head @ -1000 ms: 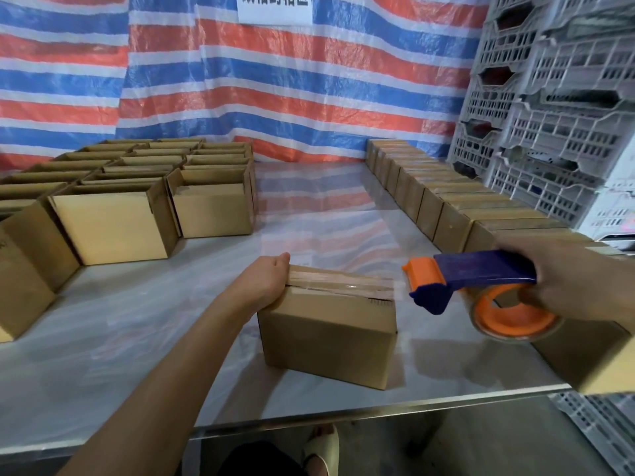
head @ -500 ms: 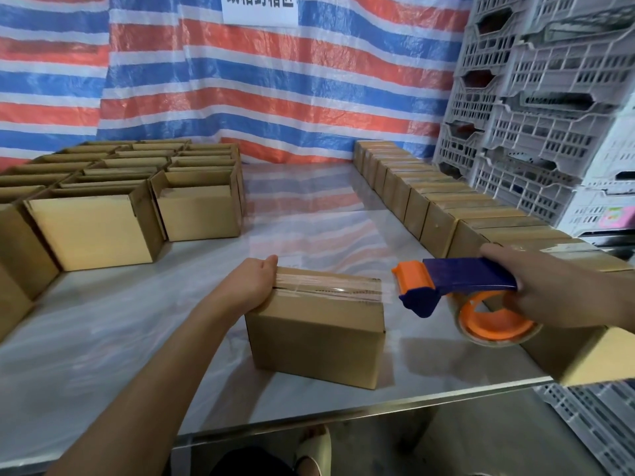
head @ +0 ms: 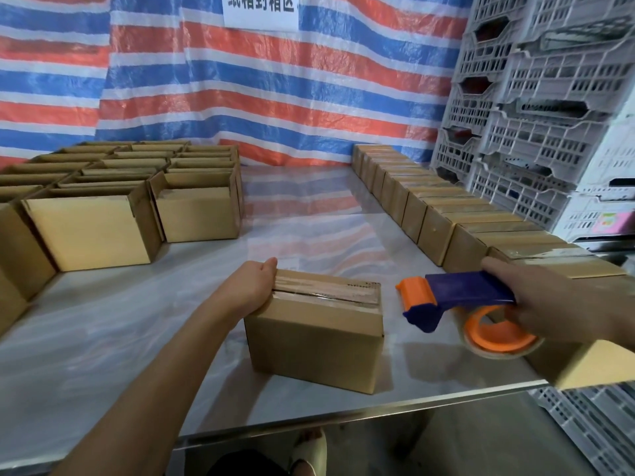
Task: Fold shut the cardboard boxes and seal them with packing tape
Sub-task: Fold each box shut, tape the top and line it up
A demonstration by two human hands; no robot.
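A closed cardboard box sits near the front edge of the counter, tape across its top. The left hand grips its 9 o'clock end. At 3 o'clock the right hand, gripping the tape dispenser, has drawn slightly clear, so this box looks sealed. Open boxes wait at 10 o'clock, taped boxes at 2.
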